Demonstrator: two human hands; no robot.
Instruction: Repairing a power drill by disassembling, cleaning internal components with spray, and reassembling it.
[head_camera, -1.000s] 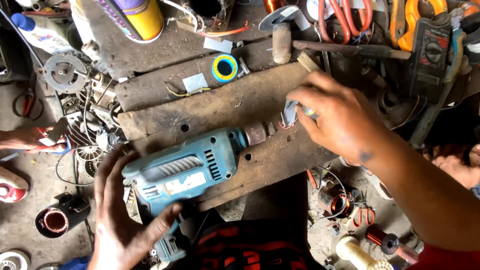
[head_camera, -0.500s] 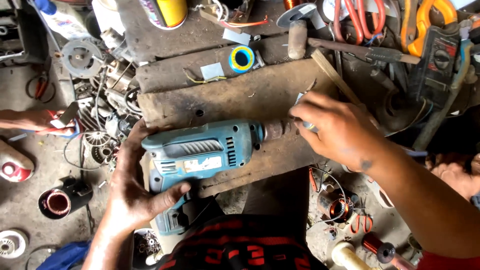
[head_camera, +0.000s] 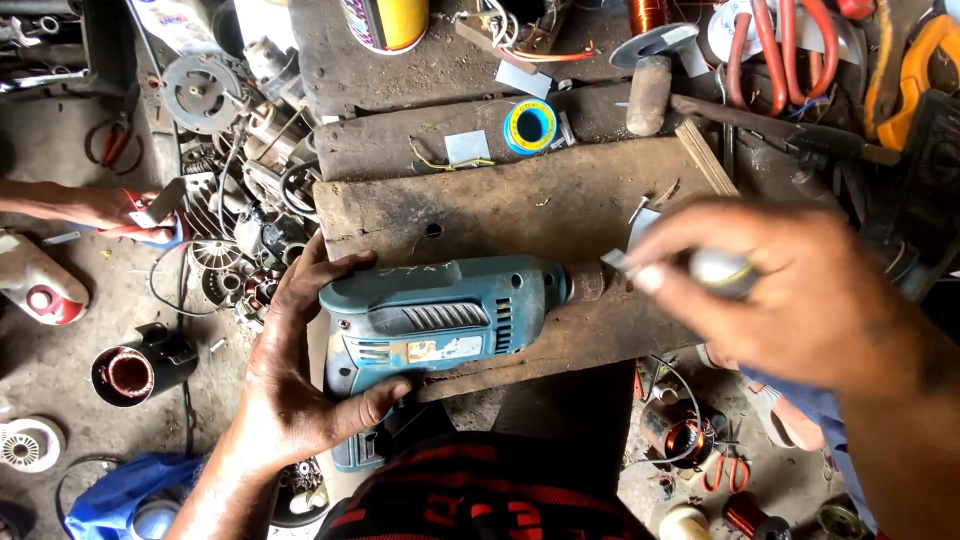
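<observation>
A teal electric drill (head_camera: 440, 320) lies on its side on a worn wooden plank (head_camera: 520, 210), chuck (head_camera: 585, 283) pointing right. My left hand (head_camera: 300, 370) grips the drill's rear body and handle. My right hand (head_camera: 770, 290) is at the chuck end, fingers pinched on a small light metal piece (head_camera: 722, 272) whose tip meets the chuck. What exactly that piece is I cannot tell.
A blue-and-yellow tape roll (head_camera: 529, 126), a hammer (head_camera: 650, 85) and red-handled pliers (head_camera: 760, 50) lie behind the plank. Motor parts and fan covers (head_camera: 240, 220) clutter the left; copper coils (head_camera: 685, 435) lie below right. Another person's hand (head_camera: 110, 210) works at far left.
The drill has been pulled along the plank and gripped more firmly by my left hand. My right hand has shifted right and now pinches a small metal piece at the chuck.
</observation>
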